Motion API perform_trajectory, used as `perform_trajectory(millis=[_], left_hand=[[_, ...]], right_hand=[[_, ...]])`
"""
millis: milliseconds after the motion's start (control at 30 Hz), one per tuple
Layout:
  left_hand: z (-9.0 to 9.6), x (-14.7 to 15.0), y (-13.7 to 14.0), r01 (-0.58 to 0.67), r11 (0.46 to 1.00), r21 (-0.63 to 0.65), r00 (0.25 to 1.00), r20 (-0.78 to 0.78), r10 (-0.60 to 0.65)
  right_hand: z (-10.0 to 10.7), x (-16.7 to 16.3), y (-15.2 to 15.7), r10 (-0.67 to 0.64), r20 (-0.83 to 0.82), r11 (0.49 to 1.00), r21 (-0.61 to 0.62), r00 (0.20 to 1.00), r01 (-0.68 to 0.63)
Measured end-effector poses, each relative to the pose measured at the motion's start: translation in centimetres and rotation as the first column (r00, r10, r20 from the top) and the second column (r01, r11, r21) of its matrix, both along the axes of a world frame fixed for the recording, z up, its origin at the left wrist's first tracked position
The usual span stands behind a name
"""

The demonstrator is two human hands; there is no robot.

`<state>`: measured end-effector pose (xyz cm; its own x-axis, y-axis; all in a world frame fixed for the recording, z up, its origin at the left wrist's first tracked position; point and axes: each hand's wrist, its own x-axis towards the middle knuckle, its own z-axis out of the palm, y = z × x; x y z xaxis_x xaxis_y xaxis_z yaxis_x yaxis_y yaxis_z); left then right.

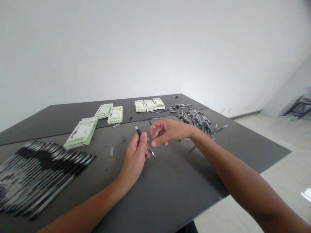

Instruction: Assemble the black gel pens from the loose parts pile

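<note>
My left hand is closed around a pen with a clear barrel and a black grip. The pen lies tilted across the fingers, its clear-tipped end up by the thumb and the other end sticking out below toward the right. Just right of it, my right hand hovers over the table with loosely curled fingers, the thumb apart from them. Nothing shows between those fingers, and the hand does not touch the pen.
Many pens lie side by side at the left. A loose heap of pens sits at the right. Green-and-white boxes stand along the back. A small clear piece and dark bits dot the dark table.
</note>
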<state>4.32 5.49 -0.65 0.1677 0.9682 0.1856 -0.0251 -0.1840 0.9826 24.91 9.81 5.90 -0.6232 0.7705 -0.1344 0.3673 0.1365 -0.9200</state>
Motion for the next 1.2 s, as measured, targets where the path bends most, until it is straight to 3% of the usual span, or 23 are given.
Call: perform_trajectory(millis=[33,67,100,133,167,200,267,333,467,567,933,1200], left_hand=[[-0.1,0.0,-0.1,0.006,1.0,0.007,1.0,-0.012,-0.006],[-0.2,0.0,-0.1,0.012,1.0,0.01,1.0,-0.02,-0.012],[-0.3,-0.1,-0.1,0.019,1.0,0.007,1.0,-0.025,-0.018],[-0.4,-0.1,-0.2,0.026,1.0,0.002,0.999,-0.026,-0.026],[-0.5,-0.1,-0.2,0.033,0.999,0.0,0.999,-0.028,-0.033],[-0.5,-0.1,-0.2,0.04,0.999,-0.001,0.999,-0.032,-0.04],[-0.6,-0.1,-0.2,0.051,0.999,0.003,0.998,-0.05,-0.05],[-0.6,-0.1,-0.3,0.053,0.999,0.011,0.996,-0.07,-0.052],[-0.3,-0.1,-0.5,0.049,0.998,0.033,0.993,-0.108,-0.045],[0.0,-0.1,-0.6,0.062,0.997,0.041,0.988,-0.142,-0.055],[0.2,0.0,-0.7,0.071,0.997,0.03,0.978,-0.201,-0.063],[0.3,0.1,-0.8,0.092,0.996,0.015,0.973,-0.215,-0.086]], right_hand=[[0.3,1.8,0.6,-0.077,0.082,0.995,0.072,0.994,0.071],[0.4,3.8,1.3,-0.242,0.182,0.957,0.207,0.953,0.203],[0.5,5.9,1.9,-0.45,0.292,0.866,0.375,0.844,0.331],[0.5,8.0,2.5,-0.623,0.4,0.758,0.52,0.672,0.393],[0.3,9.9,2.9,-0.693,0.441,0.707,0.569,0.571,0.419],[0.0,11.6,3.3,-0.71,0.478,0.698,0.576,0.517,0.426],[-0.8,14.0,3.6,-0.698,0.559,0.716,0.55,0.448,0.429],[-1.4,15.2,3.6,-0.634,0.634,0.771,0.479,0.442,0.419],[-1.8,15.1,3.5,-0.464,0.749,0.877,0.313,0.473,0.364],[-1.6,14.4,3.7,-0.386,0.797,0.911,0.251,0.463,0.328],[-0.1,11.6,3.1,-0.359,0.853,0.921,0.257,0.379,0.294],[0.8,11.3,2.6,-0.414,0.815,0.904,0.315,0.406,0.289]])
